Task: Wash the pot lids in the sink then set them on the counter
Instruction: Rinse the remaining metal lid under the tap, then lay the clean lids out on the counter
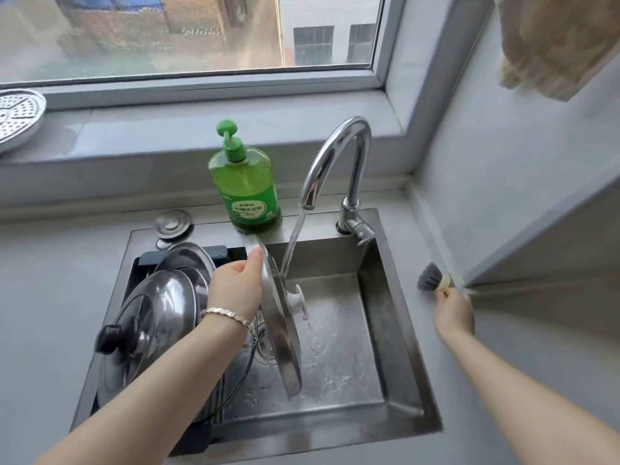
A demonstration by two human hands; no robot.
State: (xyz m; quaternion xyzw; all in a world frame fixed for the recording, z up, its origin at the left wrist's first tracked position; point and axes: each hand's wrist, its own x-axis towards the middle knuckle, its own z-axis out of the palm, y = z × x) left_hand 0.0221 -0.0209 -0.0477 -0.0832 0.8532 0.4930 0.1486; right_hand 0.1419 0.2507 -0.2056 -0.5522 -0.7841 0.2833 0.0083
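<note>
I have the left hand (235, 283) gripping a steel pot lid (281, 333) by its far rim, thumb on the edge and fingers curled behind it. The lid stands on edge inside the sink (396, 330), its white knob (298, 297) facing right. Water (292, 243) runs from the faucet (335, 152) and lands on that knob side.

The right hand (453, 310) is out over the counter (486, 441) to the right of the sink, fingers closed round the handle of a dish brush (431, 276), with the dark bristles pointing far and left.

In the left part of the sink more lids lean together on a dark rack (214, 253): the nearest lid (147, 330) has a black knob (109, 338), and another lid (188, 260) sits behind it.

A green dish soap bottle (245, 182) stands on the far rim, just left of the faucet. A perforated steamer plate (20, 119) lies on the windowsill at far left.
</note>
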